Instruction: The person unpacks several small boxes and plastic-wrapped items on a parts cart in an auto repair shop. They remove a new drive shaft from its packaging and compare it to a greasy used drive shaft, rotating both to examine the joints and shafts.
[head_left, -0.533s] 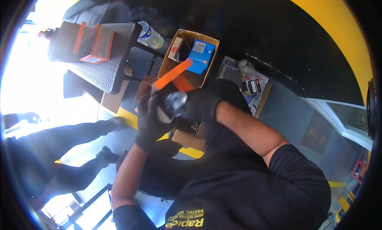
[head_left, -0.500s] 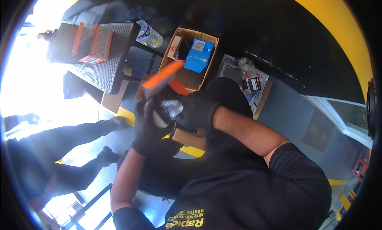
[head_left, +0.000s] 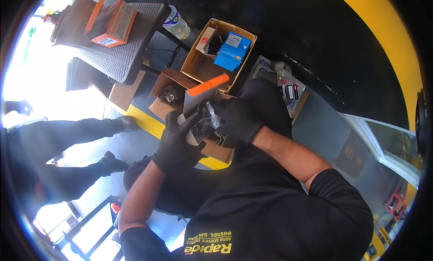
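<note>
- The left hand [head_left: 178, 141], in a black glove, cups a small carton with an orange flap [head_left: 200, 101] from below; its fingers are clamped around the carton's lower side.
- The right hand [head_left: 237, 119], at about three o'clock from the carton, has its fingers closed on a shiny bagged part [head_left: 209, 119] at the carton's mouth.
- Judging from this, the part wants drawing straight along the opening, the flap kept folded back.
- Keep the carton level over the knees; the open cardboard box [head_left: 216, 53] lies at twelve o'clock, well apart.
</note>
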Action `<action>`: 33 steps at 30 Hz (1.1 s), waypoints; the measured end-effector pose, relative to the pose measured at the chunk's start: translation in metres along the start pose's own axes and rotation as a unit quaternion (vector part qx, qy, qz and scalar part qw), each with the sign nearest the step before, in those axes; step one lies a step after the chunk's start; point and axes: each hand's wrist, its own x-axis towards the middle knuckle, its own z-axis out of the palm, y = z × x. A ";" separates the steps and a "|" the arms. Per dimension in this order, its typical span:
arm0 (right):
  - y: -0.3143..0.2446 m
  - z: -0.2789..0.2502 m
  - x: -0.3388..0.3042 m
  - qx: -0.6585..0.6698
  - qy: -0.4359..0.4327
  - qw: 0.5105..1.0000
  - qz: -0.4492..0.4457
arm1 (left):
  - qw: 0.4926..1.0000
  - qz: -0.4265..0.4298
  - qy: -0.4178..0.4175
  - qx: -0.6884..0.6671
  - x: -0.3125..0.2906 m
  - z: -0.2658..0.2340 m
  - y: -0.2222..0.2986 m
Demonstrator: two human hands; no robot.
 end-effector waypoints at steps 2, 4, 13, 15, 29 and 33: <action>0.004 0.001 0.001 0.049 0.044 0.998 0.018 | 1.000 -0.008 0.010 -0.002 0.002 0.001 -0.003; 0.003 0.002 0.001 0.046 -0.020 0.997 0.054 | 0.999 -0.013 0.038 -0.008 0.004 0.002 -0.006; 0.007 0.039 0.022 0.298 0.049 0.928 0.220 | 0.996 0.011 0.081 0.024 0.014 0.009 -0.013; 0.015 0.051 0.032 0.372 0.145 0.900 0.175 | 0.996 -0.009 0.087 0.018 0.016 0.012 -0.015; 0.012 0.006 0.030 0.187 0.211 0.957 0.067 | 0.995 -0.015 0.100 -0.001 0.021 0.013 -0.022; 0.020 -0.028 0.016 0.222 0.221 0.948 0.050 | 0.993 -0.015 0.103 -0.047 0.025 0.012 -0.027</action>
